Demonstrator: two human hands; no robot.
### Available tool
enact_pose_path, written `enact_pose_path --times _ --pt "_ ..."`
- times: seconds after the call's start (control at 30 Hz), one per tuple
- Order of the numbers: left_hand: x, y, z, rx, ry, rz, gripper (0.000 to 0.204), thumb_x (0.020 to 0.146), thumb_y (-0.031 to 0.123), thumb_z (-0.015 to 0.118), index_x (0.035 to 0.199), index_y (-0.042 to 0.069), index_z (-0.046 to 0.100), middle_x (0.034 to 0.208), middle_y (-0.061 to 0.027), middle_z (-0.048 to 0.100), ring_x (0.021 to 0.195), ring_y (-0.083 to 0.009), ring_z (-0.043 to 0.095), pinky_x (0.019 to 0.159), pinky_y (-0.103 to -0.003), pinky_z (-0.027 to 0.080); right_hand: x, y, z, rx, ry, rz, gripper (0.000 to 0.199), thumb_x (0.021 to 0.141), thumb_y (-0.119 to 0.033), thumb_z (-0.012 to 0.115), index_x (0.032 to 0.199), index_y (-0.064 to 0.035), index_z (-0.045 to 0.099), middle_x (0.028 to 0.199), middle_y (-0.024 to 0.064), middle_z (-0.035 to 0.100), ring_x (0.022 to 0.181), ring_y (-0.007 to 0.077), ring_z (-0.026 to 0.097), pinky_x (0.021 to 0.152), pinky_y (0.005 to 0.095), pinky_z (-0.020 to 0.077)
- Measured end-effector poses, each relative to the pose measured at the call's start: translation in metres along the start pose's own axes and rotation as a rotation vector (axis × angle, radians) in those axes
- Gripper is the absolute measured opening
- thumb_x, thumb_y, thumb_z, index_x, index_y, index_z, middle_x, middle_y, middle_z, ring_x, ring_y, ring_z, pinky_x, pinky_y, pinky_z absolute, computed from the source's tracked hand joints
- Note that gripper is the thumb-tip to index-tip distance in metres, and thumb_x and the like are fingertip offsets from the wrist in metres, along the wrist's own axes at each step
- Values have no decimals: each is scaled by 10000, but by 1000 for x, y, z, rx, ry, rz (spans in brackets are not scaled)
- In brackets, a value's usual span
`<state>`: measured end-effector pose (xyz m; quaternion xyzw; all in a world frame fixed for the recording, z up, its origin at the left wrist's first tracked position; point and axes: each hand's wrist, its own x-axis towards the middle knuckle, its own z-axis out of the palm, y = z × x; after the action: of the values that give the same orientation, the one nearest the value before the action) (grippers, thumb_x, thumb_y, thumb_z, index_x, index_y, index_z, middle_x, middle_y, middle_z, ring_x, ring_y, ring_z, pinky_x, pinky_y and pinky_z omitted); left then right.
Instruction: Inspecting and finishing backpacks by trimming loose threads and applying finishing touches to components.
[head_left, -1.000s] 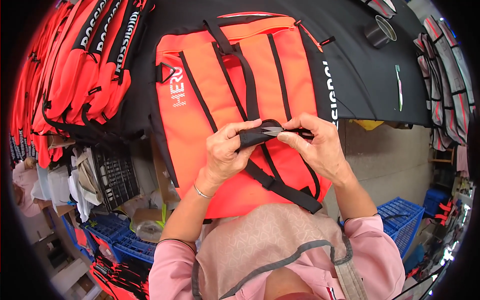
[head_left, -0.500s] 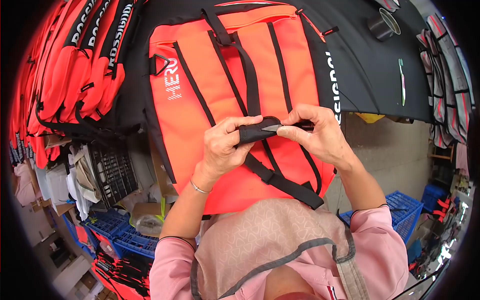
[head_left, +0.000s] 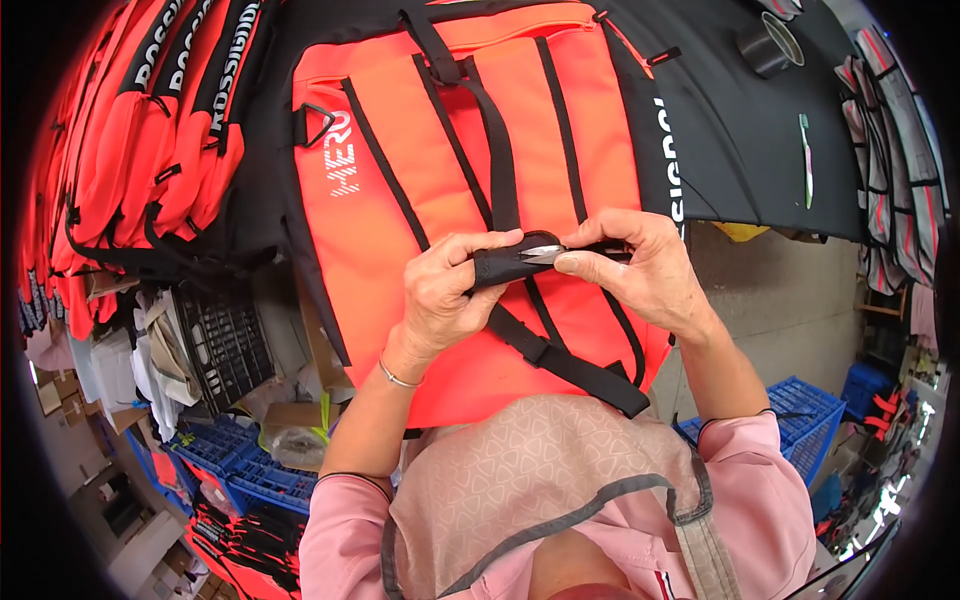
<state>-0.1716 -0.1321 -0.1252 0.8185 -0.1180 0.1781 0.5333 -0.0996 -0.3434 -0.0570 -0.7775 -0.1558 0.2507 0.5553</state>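
A bright orange-red bag with black straps and black sides lies in front of me. My left hand is closed on a black fabric handle wrap, pinching it between thumb and fingers above the bag. My right hand is closed around small thread snips. Their pointed silver blades rest against the upper edge of the wrap, and a dark handle part shows behind the fingers. A black webbing strap with a slider hangs below the hands, across the bag's near part.
The black-covered table bears a dark round cup and a toothbrush at the right. Similar orange bags are stacked at the left. Grey bags lie far right. Blue crates stand low on both sides.
The snips' blades have tilted slightly and catch more light at the wrap's edge. Both hands stay in nearly the same place, with the bag barely shifted in view.
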Motion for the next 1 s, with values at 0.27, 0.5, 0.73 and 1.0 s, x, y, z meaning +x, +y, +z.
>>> enact_pose_path --times 0.27,0.5,0.73,1.0 --pt "1 0 -1 40 -6 45 246 630 -56 747 861 29 736 1038 -85 728 811 -216 694 682 -301 550 2 -2 0 -50 2 -35 157 806 -76 786 855 18 670 704 -14 607 660 38 532 592 214 435" --pt "1 -3 -2 25 -25 41 236 624 -49 752 844 33 733 1036 -78 728 791 -207 687 668 -298 547 4 2 0 -201 -4 -206 206 786 -86 799 846 24 634 704 30 592 638 83 536 581 240 439" --pt "-2 -2 -8 43 -114 38 271 694 -70 773 952 11 747 1035 -132 718 878 -217 716 735 -289 579 2 1 -1 -93 -48 -99 154 829 -93 762 833 8 645 708 21 614 653 76 546 604 247 457" --pt "-15 6 -4 -12 -81 37 310 671 -83 742 961 27 737 1109 -115 697 952 -246 690 810 -342 558 -7 10 3 113 57 -41 134 876 -102 721 883 10 647 786 -1 628 732 57 559 684 227 472"
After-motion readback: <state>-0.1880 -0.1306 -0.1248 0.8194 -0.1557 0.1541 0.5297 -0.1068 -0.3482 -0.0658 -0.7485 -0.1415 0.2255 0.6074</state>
